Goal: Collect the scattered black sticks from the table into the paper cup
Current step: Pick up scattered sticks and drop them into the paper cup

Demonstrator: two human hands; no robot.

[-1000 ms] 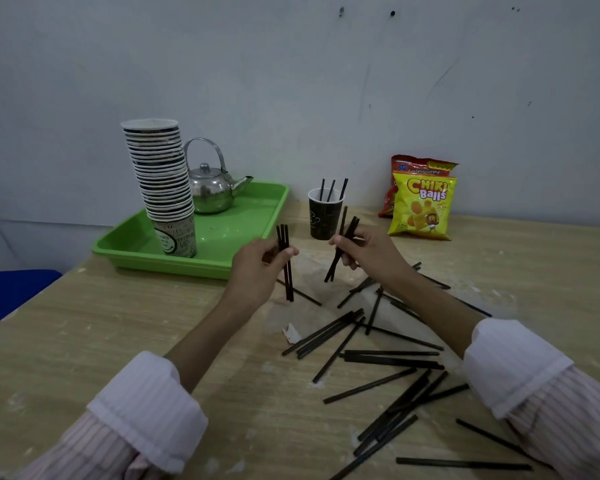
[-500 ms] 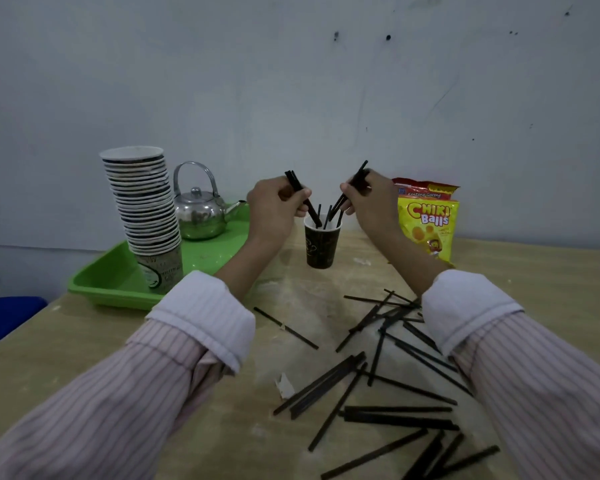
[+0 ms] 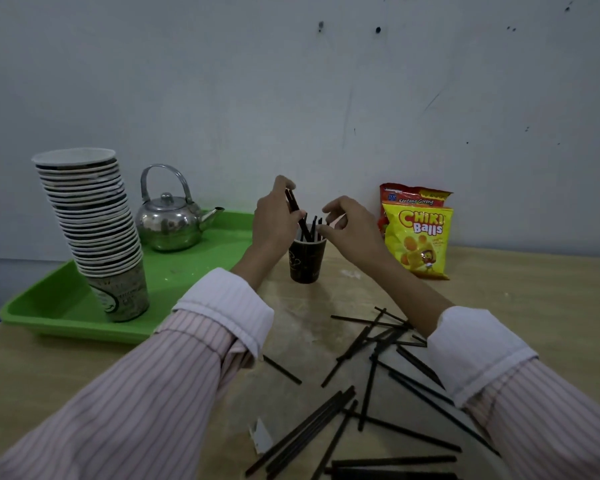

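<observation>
On the pale wooden tabletop our left grip pinches thin black sticks slanting into the dark paper cup just beneath, right grip slack and empty beside; a bump might topple it.

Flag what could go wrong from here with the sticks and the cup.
1. The left hand holds its sticks tilted over the cup; they may jam against the ones standing in it or slip past the rim.
2. Both hands crowd the rim, the right hand too; a nudge could tip the cup.
3. The right sleeve hangs close over the loose sticks and might drag some.
</observation>
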